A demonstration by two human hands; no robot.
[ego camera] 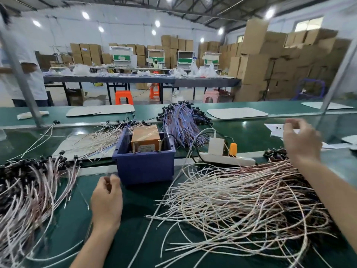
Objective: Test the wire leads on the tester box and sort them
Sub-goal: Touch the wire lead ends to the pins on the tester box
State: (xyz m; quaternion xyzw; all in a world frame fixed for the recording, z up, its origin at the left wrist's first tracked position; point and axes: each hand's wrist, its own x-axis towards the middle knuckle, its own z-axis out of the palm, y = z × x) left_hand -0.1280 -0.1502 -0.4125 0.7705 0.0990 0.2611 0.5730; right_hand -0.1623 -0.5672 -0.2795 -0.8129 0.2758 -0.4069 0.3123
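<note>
- At the near edge of the green bench, the fingertips of the left hand were curled in against the thumb, pinch-style. It was too blurry to tell whether a thin lead was actually in there.
- That hand sat just in front of the blue bin, nearly touching its front wall.
- Over toward the right end of the bench, the right hand was lifted, with its fingers loosely bent and spread. I couldn't see anything in them.
- It hovered above the far end of the big untested pile, where the black connector ends were bunched.
- The tester box stood inside the bin mid-bench, with its posts sticking up at the front.
- A power strip lay just right of the bin.
- Sorted-looking bundles were at the left edge, and a purple bundle was behind the bin.
- My read was that this was between tests, with the right hand going for a fresh lead.
- The next move would need one strand picked cleanly out of that tangle, then its bare ends brought onto the posts without dragging the neighbours along.
</note>
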